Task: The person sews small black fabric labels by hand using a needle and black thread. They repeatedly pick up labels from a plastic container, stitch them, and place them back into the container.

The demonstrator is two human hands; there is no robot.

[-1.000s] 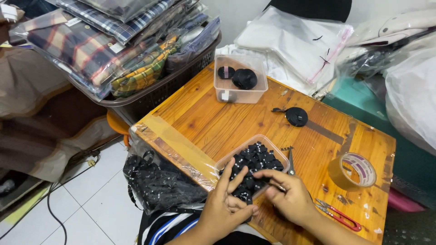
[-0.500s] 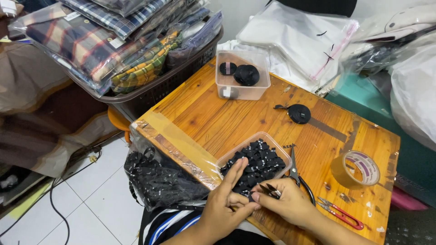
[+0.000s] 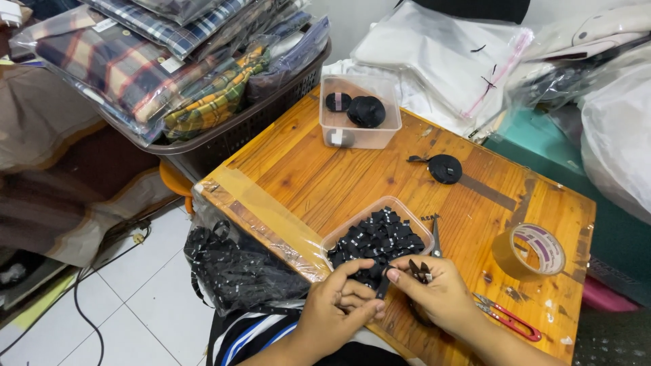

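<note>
Head view, going rightward from the clear tub of black labels (image 3: 380, 234) on the wooden table (image 3: 325, 176): just below its near edge, the left hand (image 3: 339, 308) and the right hand (image 3: 437, 295) meet, fingers pinched together on one small black label (image 3: 383, 288). Farther right sits a brown tape roll (image 3: 532, 251).

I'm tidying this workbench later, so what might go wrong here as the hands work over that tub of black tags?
1. The tub of black tags sits near the table edge; the left hand or right hand might knock it off.
2. The right hand holds small scissors close to the left fingers, so a nick seems possible.
3. The red snips lie near the front edge and might fall.
</note>
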